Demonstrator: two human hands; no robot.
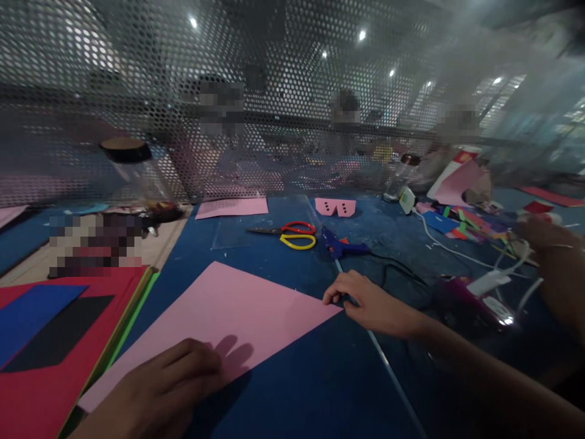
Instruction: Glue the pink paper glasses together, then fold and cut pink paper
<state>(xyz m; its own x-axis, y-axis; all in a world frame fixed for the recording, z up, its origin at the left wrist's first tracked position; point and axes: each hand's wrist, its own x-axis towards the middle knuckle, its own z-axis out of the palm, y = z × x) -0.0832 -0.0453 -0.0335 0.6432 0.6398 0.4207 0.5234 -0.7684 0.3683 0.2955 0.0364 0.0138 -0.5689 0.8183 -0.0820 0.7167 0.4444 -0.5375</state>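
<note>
A large pink sheet of paper (228, 305), pointed at its right end, lies on the blue table in front of me. My left hand (169, 381) is over its near edge, fingers bent and close together on the paper, their tips partly hidden. At the right-hand point of the sheet, my right hand (361, 299) has its bent fingertips on the corner. Just beyond that hand is a blue glue gun (340, 244) with a black cord. Scissors (292, 235) with one red and one yellow handle lie behind the sheet.
Stacked coloured sheets (55, 353) stand left. Behind are a pink strip (233, 208), a pink cut-out with black squares (336, 208), a jar (141, 177) and a perforated metal screen (274, 91). Right are a white cable (452, 250), paper scraps (461, 222) and another person's arm (555, 256).
</note>
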